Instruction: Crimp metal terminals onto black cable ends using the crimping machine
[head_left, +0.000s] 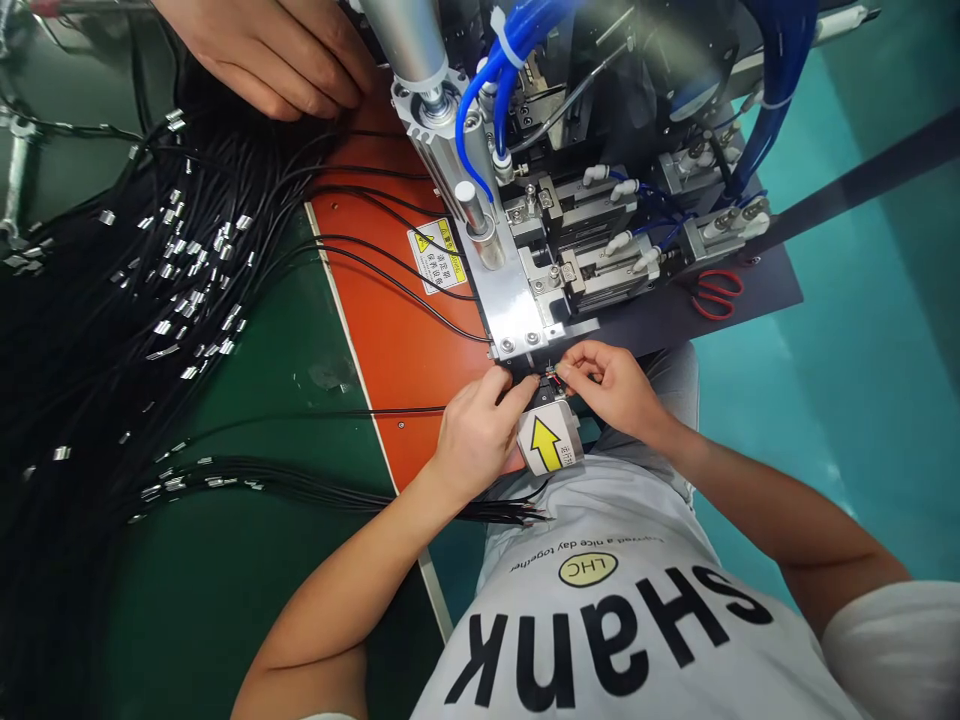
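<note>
Black cables [202, 240] were heaped at the left. A single cable [375, 411] was led across the orange board [397, 370] to the left hand [476, 435], whose grip could not be told. Just beyond the near, arrow-marked block [551, 440], fine wires [554, 374] were pinched between the right hand's [619, 390] closed fingertips. Red handles [716, 293] were seen farther right.

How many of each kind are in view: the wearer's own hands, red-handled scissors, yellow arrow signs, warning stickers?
Wearer's own hands: 2 (left hand, right hand)
Red-handled scissors: 1
Yellow arrow sign: 1
Warning sticker: 1
Total: 5
</note>
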